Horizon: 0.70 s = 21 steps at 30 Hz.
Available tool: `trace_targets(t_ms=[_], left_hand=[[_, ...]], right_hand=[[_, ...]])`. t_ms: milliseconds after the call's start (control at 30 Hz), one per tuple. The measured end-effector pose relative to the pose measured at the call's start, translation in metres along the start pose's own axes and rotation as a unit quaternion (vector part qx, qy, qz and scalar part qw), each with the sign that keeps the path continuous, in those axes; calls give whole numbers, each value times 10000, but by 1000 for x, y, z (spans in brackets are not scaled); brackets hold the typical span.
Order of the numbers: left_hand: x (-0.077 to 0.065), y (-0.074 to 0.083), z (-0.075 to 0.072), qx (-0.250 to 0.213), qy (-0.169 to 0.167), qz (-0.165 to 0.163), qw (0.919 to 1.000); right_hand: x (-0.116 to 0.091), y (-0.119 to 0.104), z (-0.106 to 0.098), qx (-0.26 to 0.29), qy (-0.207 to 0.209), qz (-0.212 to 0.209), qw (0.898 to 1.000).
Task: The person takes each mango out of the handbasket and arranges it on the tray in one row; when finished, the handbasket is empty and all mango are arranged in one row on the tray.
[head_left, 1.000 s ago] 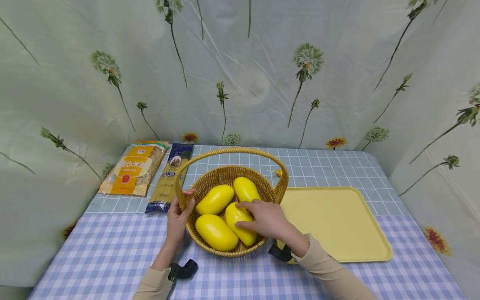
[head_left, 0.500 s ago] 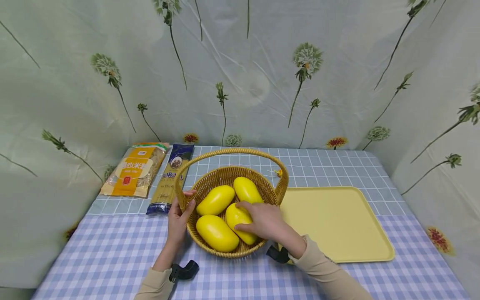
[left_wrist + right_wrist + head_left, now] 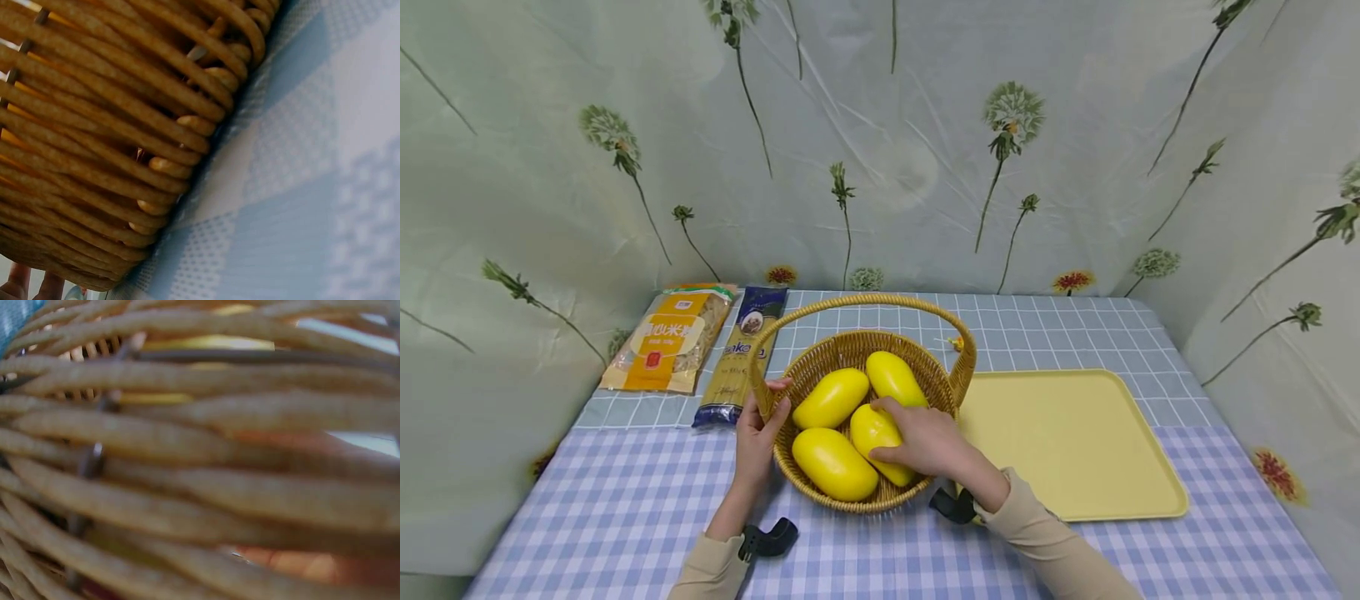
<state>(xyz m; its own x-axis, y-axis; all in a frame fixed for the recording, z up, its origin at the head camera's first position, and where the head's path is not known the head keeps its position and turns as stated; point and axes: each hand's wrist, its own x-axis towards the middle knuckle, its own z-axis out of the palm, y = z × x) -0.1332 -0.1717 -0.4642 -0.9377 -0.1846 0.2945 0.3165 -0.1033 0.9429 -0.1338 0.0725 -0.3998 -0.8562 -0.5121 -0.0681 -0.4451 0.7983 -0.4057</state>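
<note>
A brown wicker basket [image 3: 820, 357] with a tall arched handle stands mid-table in the head view. Several yellow mangoes lie inside it. My left hand [image 3: 756, 446] grips the basket's left side by the handle's foot, thumb on the rim. In the left wrist view, fingertips [image 3: 50, 286] show past the weave [image 3: 112, 125]. Reaching over the right rim, my right hand [image 3: 928, 437] holds the front-right mango [image 3: 869, 429], fingers and thumb round its upper part. The palm hides part of that mango. Close-up weave [image 3: 162, 434] fills the right wrist view, with bits of hand behind it.
A yellow tray [image 3: 1075, 442] lies right of the basket. Two packets, one orange and clear [image 3: 666, 337] and one blue and gold [image 3: 737, 358], lie at the back left. Behind the basket's right side is a small yellow thing [image 3: 957, 343]. A floral curtain [image 3: 910, 167] backs the table.
</note>
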Motion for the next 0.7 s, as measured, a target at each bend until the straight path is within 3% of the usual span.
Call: trace_targets(t_ms=[267,700], left_hand=[[0,0,0,-20,31,-113,9999],[0,0,0,-80,-24,86,9999]], right_hand=[[0,0,0,32,13,32,10000],[-3,0,1,125,264,49,9996]])
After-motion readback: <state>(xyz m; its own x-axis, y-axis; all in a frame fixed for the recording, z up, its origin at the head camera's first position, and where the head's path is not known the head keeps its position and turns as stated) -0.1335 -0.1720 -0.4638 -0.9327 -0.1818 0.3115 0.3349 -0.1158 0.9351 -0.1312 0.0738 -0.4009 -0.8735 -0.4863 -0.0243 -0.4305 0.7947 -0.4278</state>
